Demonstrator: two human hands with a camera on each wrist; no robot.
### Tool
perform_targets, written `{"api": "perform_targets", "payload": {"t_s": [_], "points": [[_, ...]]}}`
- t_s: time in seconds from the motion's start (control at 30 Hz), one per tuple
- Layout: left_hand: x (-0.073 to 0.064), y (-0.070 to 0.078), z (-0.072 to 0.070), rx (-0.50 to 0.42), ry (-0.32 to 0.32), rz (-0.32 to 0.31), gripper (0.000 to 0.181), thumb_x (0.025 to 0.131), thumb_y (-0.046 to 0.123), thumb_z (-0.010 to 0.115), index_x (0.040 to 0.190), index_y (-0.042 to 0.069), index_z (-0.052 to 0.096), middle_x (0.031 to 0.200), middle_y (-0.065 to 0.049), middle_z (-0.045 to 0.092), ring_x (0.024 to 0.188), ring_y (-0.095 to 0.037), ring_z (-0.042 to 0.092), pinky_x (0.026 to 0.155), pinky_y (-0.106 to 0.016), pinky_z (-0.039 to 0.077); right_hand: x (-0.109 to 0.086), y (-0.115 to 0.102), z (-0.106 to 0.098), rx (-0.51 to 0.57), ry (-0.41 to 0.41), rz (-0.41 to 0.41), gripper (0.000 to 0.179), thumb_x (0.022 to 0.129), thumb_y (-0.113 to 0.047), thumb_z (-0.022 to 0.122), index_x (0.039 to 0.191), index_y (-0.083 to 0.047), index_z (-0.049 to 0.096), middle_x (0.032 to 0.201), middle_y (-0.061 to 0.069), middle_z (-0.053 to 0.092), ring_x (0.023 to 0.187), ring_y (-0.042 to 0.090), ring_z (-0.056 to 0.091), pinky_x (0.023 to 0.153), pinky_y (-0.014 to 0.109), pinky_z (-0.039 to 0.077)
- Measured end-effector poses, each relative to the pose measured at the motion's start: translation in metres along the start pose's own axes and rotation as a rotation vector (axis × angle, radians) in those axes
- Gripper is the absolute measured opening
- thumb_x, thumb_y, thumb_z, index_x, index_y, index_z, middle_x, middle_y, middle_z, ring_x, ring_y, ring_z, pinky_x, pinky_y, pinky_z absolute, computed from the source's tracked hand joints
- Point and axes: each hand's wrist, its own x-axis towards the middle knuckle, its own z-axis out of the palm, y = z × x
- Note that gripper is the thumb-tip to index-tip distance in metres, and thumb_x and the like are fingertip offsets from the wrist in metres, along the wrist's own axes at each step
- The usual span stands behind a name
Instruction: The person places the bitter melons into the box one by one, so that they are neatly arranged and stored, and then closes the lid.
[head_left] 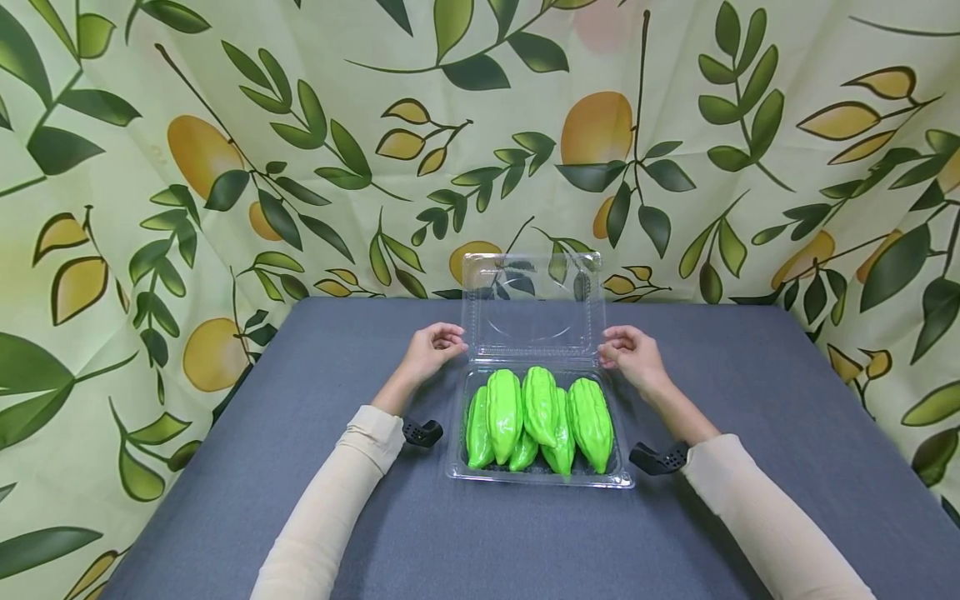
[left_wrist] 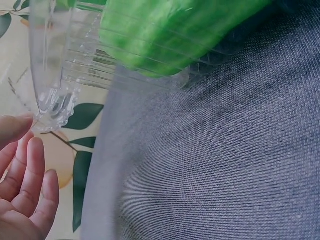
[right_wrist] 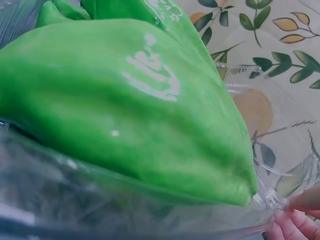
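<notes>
A clear plastic clamshell box (head_left: 536, 478) lies on the table, its hinged lid (head_left: 534, 283) standing raised at the back. Several bright green, ridged bitter melons (head_left: 504, 417) fill the base, some lying over others. At the lid's left side my left hand (head_left: 432, 350) pinches the edge near the hinge. The left wrist view shows that thumb (left_wrist: 17, 127) and a fingertip at the plastic corner. On the opposite side, my right hand (head_left: 633, 357) pinches the lid's right edge. Only its fingertips (right_wrist: 295, 222) show in the right wrist view, beside a large bitter melon (right_wrist: 130, 110).
A blue-grey cloth (head_left: 397, 533) covers the table. Behind it and along both sides hangs a curtain (head_left: 345, 100) printed with leaves and orange fruit. Black wrist cameras (head_left: 660, 458) sit on both wrists, close to the box's sides.
</notes>
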Motion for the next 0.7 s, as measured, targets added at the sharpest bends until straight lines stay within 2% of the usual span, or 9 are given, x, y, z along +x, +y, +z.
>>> {"api": "perform_targets", "payload": {"t_s": [0.33, 0.47, 0.7], "points": [[0.000, 0.000, 0.000, -0.037, 0.013, 0.041, 0.028, 0.083, -0.001, 0.070, 0.108, -0.009, 0.061, 0.095, -0.017, 0.067, 0.074, 0.002, 0.054, 0.070, -0.010, 0.047, 0.001, -0.009, -0.002, -0.082, 0.035, -0.064, 0.037, 0.092, 0.002, 0.057, 0.128, 0.009, 0.048, 0.079, -0.008, 0.058, 0.064, -0.006, 0.057, 0.064, 0.016, 0.055], [0.000, 0.000, -0.001, -0.046, 0.007, 0.050, 0.027, 0.083, -0.003, 0.070, 0.108, -0.009, 0.062, 0.097, -0.021, 0.066, 0.074, 0.002, 0.054, 0.071, -0.010, 0.047, 0.004, -0.012, -0.001, -0.101, 0.060, -0.088, 0.038, 0.091, 0.003, 0.057, 0.128, 0.008, 0.049, 0.081, -0.005, 0.059, 0.064, -0.005, 0.057, 0.064, 0.018, 0.056], [0.002, 0.003, -0.003, -0.072, -0.017, 0.093, 0.036, 0.081, -0.009, 0.067, 0.115, -0.012, 0.057, 0.102, -0.028, 0.062, 0.076, 0.001, 0.055, 0.074, -0.010, 0.048, 0.007, -0.014, -0.003, -0.132, 0.096, -0.156, 0.037, 0.089, 0.006, 0.061, 0.124, 0.010, 0.050, 0.089, 0.013, 0.061, 0.064, -0.009, 0.052, 0.061, 0.014, 0.054]]}}
